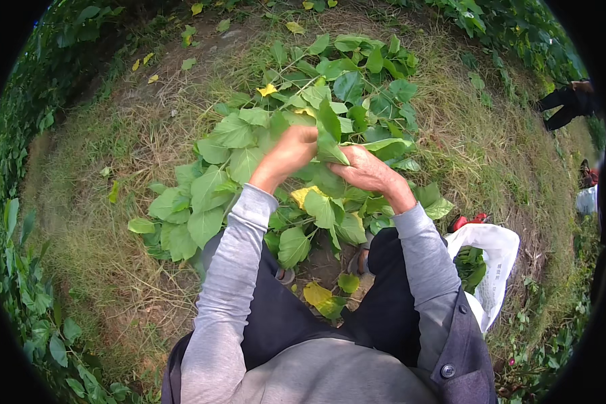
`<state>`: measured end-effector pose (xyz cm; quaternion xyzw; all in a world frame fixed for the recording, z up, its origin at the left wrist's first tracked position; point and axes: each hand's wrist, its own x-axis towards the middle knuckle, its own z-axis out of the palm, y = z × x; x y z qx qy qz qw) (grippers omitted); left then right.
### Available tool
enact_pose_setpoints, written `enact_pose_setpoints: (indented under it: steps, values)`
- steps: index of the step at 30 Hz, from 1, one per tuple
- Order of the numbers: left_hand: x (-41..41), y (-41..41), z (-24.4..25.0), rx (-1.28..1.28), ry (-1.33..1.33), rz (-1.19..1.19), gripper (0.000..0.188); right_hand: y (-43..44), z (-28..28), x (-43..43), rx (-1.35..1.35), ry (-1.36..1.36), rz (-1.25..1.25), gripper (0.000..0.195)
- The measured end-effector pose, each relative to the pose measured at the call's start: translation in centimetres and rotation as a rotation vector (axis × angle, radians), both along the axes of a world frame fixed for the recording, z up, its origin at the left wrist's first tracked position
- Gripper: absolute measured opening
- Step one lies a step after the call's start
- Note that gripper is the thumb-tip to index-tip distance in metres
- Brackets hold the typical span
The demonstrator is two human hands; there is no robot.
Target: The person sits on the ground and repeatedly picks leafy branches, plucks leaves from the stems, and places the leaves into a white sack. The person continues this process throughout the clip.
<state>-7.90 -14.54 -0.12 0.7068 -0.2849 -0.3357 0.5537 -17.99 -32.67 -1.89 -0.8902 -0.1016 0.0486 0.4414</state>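
Note:
A spread of leafy cut branches with broad, mulberry-like green leaves lies on the ground before me. My right hand grips a few green leaves that stand up between its thumb and fingers. Just left of them is my left hand, slightly blurred and bent in among the foliage. Its fingertips are hidden by the leaves, so I cannot tell what they hold. Yellowed leaves show among the green ones below my hands.
By my right knee stands a white plastic sack bearing print, with green leaves inside. A red object lies behind its rim. Dry grass surrounds the branches. Leafy plants line both sides. Another person's dark-trousered legs appear far right.

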Motion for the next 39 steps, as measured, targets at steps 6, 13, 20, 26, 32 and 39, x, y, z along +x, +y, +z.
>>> enact_pose_setpoints:
  steps: [6,13,20,26,32,39]
  values:
    - [1.0,-0.9,-1.9,-0.365,0.491,0.109,0.015,-0.7,0.3,-0.1,0.254,-0.048,-0.257,0.027]
    - [0.7,-2.0,-2.4,-0.587,0.52,0.286,0.016,2.0,1.3,0.0,0.171,-0.298,-0.288,0.023]
    - [1.6,-0.4,-1.4,-0.588,0.45,0.388,0.012,2.9,0.1,-0.3,0.173,-0.229,-0.315,0.021]
    - [-0.5,-1.0,-0.2,-0.323,0.308,0.207,0.012,-2.7,3.0,0.7,1.084,-0.117,-0.616,0.024]
    - [-2.9,-2.5,-0.5,-0.108,-0.056,0.075,0.024,-4.0,1.2,0.6,1.216,-0.059,-0.549,0.034]
    - [-3.0,-2.2,0.5,-0.081,-0.199,0.105,0.022,-2.6,1.9,0.6,1.266,-0.054,-0.475,0.035]
